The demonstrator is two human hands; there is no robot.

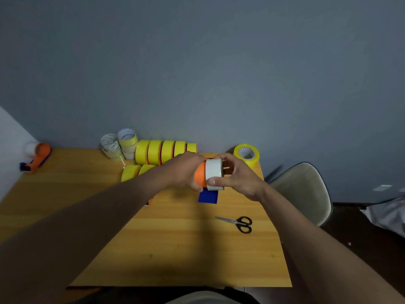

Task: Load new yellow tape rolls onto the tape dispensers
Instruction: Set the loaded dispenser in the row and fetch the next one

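Note:
Above the middle of the wooden table (166, 238) I hold an orange tape dispenser (200, 174) with a blue part (208, 197) hanging below it. My left hand (185, 171) grips the dispenser's orange body. My right hand (235, 177) grips a white, nearly spent roll core (214, 174) at the dispenser's right end, thumb on its front. A row of yellow tape rolls (163, 151) on orange dispensers stands behind my hands, and two more yellow rolls (137, 172) stand to the front left. One loose yellow roll (247, 155) sits at the table's back right corner.
Several white roll cores (119, 145) are stacked at the back, left of the yellow row. Another orange dispenser (37, 157) lies at the far left edge. Black-handled scissors (238, 223) lie on the right side. A pale chair (304, 191) stands right of the table.

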